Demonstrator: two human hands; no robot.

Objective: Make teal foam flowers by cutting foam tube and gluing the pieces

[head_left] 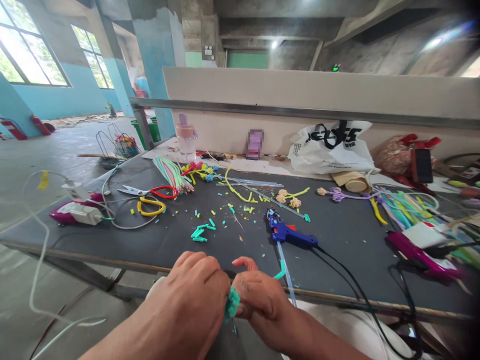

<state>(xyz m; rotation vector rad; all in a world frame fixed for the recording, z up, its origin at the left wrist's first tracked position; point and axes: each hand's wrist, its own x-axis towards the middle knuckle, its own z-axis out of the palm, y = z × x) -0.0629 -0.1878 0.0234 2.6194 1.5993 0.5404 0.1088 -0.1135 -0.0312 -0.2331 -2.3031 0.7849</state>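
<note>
Head: green piece [233, 302] between hands [195, 295] [264, 295]

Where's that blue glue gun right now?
In the head view, the blue glue gun lies on the dark tabletop, right of centre, just beyond the right hand.

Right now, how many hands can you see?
2. The left hand is by the near edge of the dark table; the right hand is beside it, with a fuzzy green piece between them.
</note>
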